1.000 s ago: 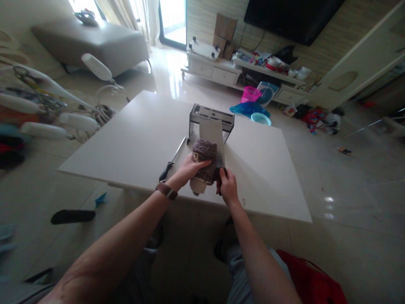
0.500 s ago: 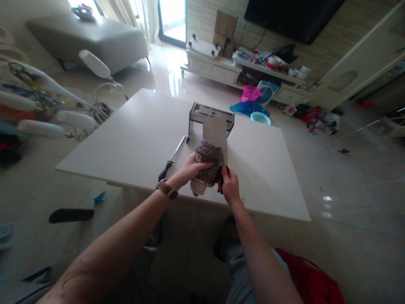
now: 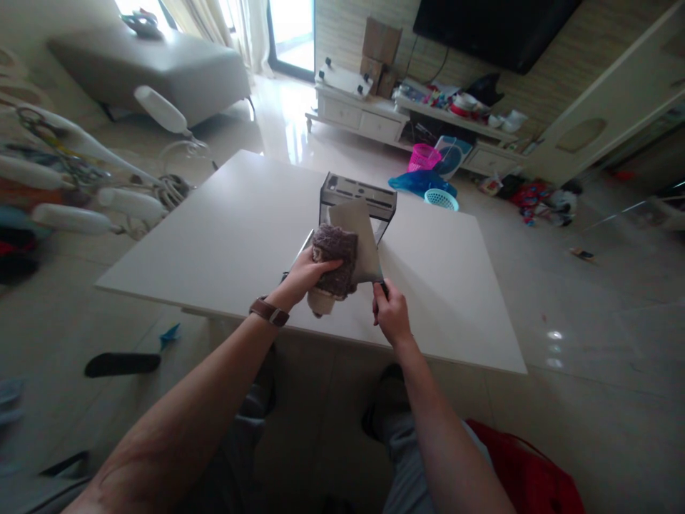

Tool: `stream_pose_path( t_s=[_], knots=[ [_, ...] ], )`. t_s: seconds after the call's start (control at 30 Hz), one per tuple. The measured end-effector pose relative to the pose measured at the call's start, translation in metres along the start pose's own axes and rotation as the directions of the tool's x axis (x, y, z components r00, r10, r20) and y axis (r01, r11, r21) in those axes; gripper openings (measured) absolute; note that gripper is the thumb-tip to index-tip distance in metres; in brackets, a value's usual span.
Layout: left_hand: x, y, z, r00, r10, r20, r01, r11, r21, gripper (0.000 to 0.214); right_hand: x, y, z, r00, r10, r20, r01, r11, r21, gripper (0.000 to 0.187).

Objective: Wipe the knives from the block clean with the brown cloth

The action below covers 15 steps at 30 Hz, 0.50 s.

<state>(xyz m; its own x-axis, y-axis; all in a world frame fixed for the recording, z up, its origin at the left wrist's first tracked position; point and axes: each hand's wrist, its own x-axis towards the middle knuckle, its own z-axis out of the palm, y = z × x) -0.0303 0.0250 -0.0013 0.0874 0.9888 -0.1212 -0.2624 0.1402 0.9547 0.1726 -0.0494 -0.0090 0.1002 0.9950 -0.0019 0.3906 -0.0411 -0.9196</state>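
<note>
My right hand (image 3: 392,311) is closed round the black handle of a cleaver (image 3: 366,250). Its broad, flat blade is tilted up and to the left. In my left hand (image 3: 306,278) is a bunched brown fuzzy cloth (image 3: 340,246), with a pale part hanging below. The cloth overlaps the left part of the blade; whether it touches the edge is hidden. Behind the blade stands a knife rack (image 3: 358,189) with a slotted top. A sharpening steel (image 3: 304,250) lies on the table, its handle mostly covered by my left hand.
The white table (image 3: 214,228) extends to both sides of my hands. Past its far edge are a blue bag (image 3: 414,183), a light-blue basket (image 3: 442,200) and a pink basket (image 3: 424,157). A red bag (image 3: 527,471) lies by my right leg.
My left hand and the cloth have moved left and slightly up, uncovering more of the blade. The cleaver has tilted left. My left hand now covers most of the sharpening steel's handle.
</note>
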Motion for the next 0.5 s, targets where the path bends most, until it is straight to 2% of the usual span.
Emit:
stream_pose_path(
  t_s=[0.23,0.37,0.5],
  knots=[
    [-0.003,-0.002,0.013,0.99,-0.08,-0.115,0.043,0.955,-0.293,0.048,-0.002,-0.001,0.005,0.988,0.057,0.146,-0.065,0.997,0.048,0.041],
    [0.002,-0.002,0.011,0.971,-0.086,-0.224,-0.006,0.924,-0.383,0.042,-0.003,-0.004,0.003,0.972,0.053,0.228,-0.064,0.997,0.04,0.042],
    [0.013,0.003,0.001,0.945,-0.039,-0.325,-0.105,0.903,-0.416,0.037,-0.004,-0.003,0.001,0.958,0.052,0.283,-0.061,0.998,0.025,0.038]
  ],
)
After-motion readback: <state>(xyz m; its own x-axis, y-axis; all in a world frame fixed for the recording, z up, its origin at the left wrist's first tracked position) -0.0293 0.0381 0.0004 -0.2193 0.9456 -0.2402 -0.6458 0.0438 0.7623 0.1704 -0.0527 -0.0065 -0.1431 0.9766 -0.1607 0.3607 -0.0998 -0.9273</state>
